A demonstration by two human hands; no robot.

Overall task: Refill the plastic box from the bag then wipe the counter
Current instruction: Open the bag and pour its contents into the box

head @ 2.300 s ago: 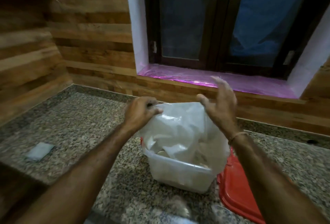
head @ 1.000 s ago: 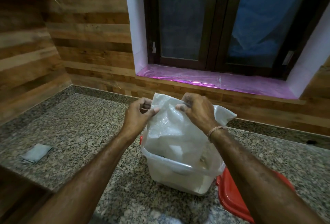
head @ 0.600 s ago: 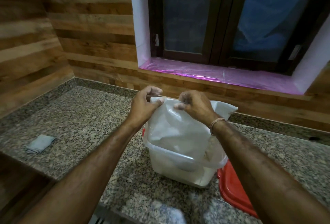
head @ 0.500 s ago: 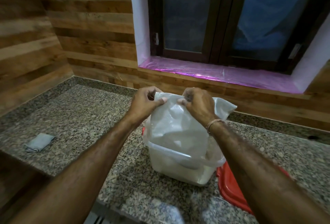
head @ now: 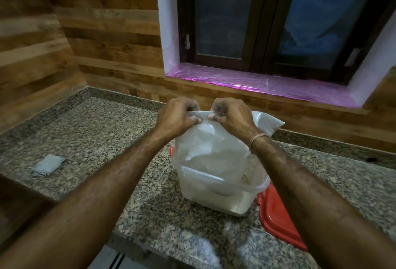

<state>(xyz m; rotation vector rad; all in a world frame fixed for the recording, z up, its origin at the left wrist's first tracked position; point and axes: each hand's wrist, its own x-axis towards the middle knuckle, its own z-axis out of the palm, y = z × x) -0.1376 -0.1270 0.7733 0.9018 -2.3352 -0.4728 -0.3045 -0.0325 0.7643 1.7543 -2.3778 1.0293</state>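
Head view: your left hand [head: 176, 117] and right hand [head: 232, 116] pinch the white plastic bag [head: 210, 150] above the clear plastic box [head: 216, 196].

The left hand [head: 177, 116] and right hand [head: 233, 117], raised close together, pinch the top of the bag [head: 211, 150].

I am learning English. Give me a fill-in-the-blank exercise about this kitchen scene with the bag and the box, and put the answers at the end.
1. The left hand and the right hand both pinch the ____ edge of the white bag.
2. The lower part of the bag sits ____ the clear box.
3. The lid lying on the counter, right of the box, is ____ in colour.
4. The folded cloth lies far to the ____ of the box.

Missing words: top, inside, red, left.
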